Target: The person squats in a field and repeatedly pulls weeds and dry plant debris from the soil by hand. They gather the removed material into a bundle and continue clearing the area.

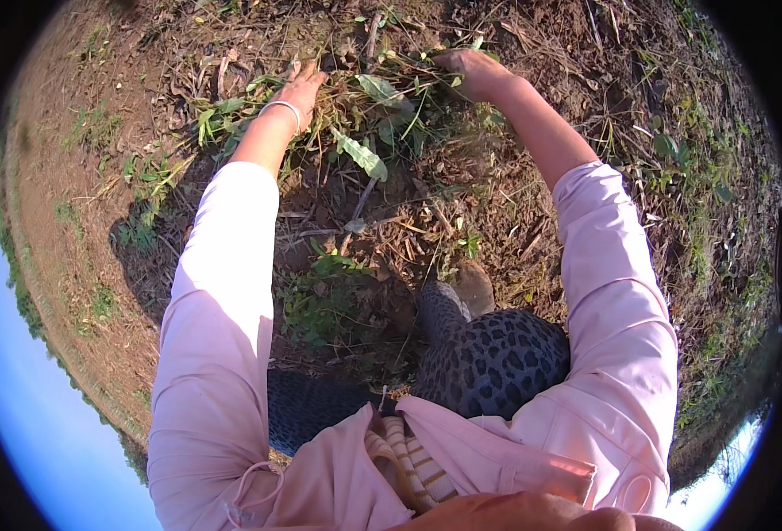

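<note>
Both arms in pink sleeves reach forward to a heap of pulled green weeds [381, 99] on brown soil. My left hand [301, 93], with a pale bracelet at the wrist, rests on the heap's left part, palm down and fingers spread. At the heap's right end is my right hand [474, 72]; its fingertips are partly hidden among stems and leaves, and whether they grip any stems cannot be told. A long toothed leaf [361, 154] lies on the near side of the heap, between the two forearms.
Dry stalks and leaf litter [430, 212] cover the soil nearer my body. A low green plant [321, 299] grows left of my bent knee [503, 362] in spotted dark cloth. More weeds [686, 152] stand at the right, and bare brown field [45, 166] stretches left.
</note>
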A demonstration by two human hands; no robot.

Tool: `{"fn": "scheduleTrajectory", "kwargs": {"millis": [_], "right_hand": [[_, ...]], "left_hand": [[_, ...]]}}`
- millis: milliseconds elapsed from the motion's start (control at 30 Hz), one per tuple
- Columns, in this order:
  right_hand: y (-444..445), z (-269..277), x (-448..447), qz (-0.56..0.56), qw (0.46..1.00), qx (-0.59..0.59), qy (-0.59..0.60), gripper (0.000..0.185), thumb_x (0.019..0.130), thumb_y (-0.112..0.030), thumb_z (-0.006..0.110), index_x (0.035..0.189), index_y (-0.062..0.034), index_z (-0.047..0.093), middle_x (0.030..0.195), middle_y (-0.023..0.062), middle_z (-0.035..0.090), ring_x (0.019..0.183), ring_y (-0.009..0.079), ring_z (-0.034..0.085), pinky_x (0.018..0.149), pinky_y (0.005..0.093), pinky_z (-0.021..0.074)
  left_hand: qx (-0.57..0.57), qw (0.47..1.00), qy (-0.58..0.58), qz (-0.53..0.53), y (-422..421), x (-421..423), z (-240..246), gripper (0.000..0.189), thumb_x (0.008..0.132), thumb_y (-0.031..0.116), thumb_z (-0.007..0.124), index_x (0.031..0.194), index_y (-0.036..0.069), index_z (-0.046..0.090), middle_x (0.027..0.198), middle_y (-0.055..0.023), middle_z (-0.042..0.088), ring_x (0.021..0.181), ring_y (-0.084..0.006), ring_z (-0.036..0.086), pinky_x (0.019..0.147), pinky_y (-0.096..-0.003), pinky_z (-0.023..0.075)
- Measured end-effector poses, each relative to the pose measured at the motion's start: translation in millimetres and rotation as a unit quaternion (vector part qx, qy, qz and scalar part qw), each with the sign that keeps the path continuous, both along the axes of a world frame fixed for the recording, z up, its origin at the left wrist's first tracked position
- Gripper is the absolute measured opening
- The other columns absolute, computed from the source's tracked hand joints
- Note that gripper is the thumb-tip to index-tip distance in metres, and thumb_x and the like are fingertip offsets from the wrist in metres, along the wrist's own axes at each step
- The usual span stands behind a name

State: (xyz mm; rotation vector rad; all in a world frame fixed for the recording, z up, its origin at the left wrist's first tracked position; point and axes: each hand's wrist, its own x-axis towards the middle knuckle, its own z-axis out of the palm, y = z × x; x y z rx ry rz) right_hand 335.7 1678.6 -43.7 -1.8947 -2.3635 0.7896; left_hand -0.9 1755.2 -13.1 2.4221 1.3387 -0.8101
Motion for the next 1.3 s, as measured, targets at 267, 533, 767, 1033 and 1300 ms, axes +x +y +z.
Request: {"fn": "scheduleTrajectory", "kwargs": {"millis": [267, 533, 767, 1033, 1300], "right_hand": [[-2, -11, 1, -0.105, 0.983, -0.006, 0.153, 0.037, 0.083, -0.015, 0.07, 0.119, -0.0067, 0.063, 0.107, 0.0194, 0.068, 0.109, 0.0379, 0.064, 0.092, 0.0423, 0.0526], [-79, 36, -25, -0.023, 0.941, -0.096, 0.322, 0.03, 0.094, -0.024, 0.067, 0.105, 0.0035, 0.065, 0.075, 0.0196, 0.067, 0.066, 0.0291, 0.062, 0.065, 0.0407, 0.0522], [-192, 51, -57, 0.095, 0.81, -0.388, 0.428, 0.044, 0.09, -0.039, 0.072, 0.105, 0.0014, 0.065, 0.091, 0.0189, 0.069, 0.084, 0.0318, 0.068, 0.075, 0.0414, 0.0547], [-141, 33, -47, 0.15, 0.987, 0.034, 0.041, 0.058, 0.079, -0.015, 0.077, 0.133, -0.0186, 0.055, 0.134, 0.0131, 0.057, 0.123, 0.0287, 0.055, 0.105, 0.0416, 0.0444], [-126, 18, -167, 0.273, 0.962, -0.018, 0.007, 0.074, 0.085, 0.005, 0.059, 0.151, -0.0253, 0.043, 0.162, 0.0114, 0.028, 0.149, 0.0314, 0.029, 0.123, 0.0486, 0.0235]], "left_hand": [[0.044, 0.985, -0.168, -0.005, 4, -36, -22, 0.048, 0.081, -0.001, 0.062, 0.129, 0.001, 0.058, 0.132, -0.0174, 0.059, 0.123, -0.0294, 0.058, 0.106, -0.0377, 0.0443], [-0.088, 0.941, -0.314, 0.094, -29, -43, -82, 0.025, 0.095, 0.02, 0.057, 0.11, 0.003, 0.067, 0.099, -0.009, 0.069, 0.084, -0.0223, 0.064, 0.079, -0.0337, 0.0516], [-0.098, 0.947, -0.305, -0.009, -147, -26, -9, 0.019, 0.09, 0.016, 0.063, 0.097, -0.002, 0.062, 0.076, -0.02, 0.056, 0.067, -0.0258, 0.052, 0.065, -0.0386, 0.044], [-0.277, 0.954, -0.112, 0.037, -207, -130, 89, 0.049, 0.077, 0.015, 0.082, 0.12, 0.007, 0.061, 0.101, -0.0167, 0.067, 0.091, -0.0365, 0.063, 0.081, -0.041, 0.0518], [-0.199, 0.839, -0.299, 0.408, -226, -287, 97, 0.037, 0.086, 0.007, 0.072, 0.121, 0.003, 0.063, 0.121, -0.0116, 0.069, 0.102, -0.0256, 0.067, 0.091, -0.0381, 0.0529]]}}
